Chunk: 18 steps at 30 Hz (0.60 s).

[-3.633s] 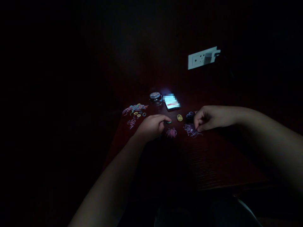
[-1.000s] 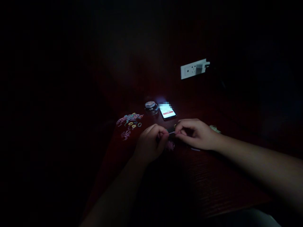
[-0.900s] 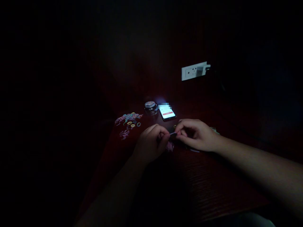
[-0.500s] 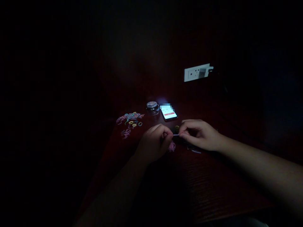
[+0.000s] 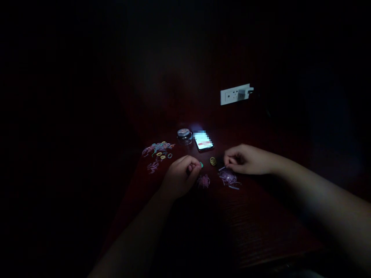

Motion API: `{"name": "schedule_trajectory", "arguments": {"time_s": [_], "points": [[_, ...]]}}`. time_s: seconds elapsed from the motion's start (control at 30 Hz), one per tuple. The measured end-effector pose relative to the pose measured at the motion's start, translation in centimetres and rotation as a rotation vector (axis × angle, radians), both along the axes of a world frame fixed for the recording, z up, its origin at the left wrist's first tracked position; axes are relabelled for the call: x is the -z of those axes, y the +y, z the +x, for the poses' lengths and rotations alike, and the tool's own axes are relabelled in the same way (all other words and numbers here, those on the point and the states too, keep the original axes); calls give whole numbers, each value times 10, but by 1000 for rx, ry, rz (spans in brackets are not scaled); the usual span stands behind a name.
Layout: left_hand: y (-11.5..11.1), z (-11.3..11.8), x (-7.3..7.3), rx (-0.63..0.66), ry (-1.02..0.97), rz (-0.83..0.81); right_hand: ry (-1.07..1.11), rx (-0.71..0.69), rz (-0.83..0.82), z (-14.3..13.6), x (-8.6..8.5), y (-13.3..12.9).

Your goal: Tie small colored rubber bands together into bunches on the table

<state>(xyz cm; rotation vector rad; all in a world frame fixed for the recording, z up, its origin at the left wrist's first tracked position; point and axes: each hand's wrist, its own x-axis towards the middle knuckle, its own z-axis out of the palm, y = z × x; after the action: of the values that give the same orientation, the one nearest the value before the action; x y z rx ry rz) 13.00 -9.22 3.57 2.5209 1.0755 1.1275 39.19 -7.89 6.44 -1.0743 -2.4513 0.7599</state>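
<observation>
My left hand is closed, its thumb and forefinger pinching a small green band. Over the right pile, my right hand pinches the end of a pale purple band. Beneath it lies a loose pile of purple bands. A small heap of pink bands rests beside my left hand. Between the hands, a little farther back, sits a cluster of yellow bands.
A lit phone lies behind the hands, next to a lidded clear jar. Mixed coloured bands are spread at the left of the dark red table. A socket strip is on the wall.
My hands have moved apart, and the pale band is no longer stretched between them. A green band now shows at my left fingertips. The yellow cluster and purple pile are more exposed.
</observation>
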Motion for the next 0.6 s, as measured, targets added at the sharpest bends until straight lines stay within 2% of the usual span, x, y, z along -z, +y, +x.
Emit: {"name": "schedule_trajectory", "arguments": {"time_s": [0.3, 0.6], "points": [[2, -4, -2, -37, 23, 75, -55, -2, -55, 3, 7, 9], [6, -7, 0, -71, 36, 85, -100, -35, -181, 12, 2, 6]]}}
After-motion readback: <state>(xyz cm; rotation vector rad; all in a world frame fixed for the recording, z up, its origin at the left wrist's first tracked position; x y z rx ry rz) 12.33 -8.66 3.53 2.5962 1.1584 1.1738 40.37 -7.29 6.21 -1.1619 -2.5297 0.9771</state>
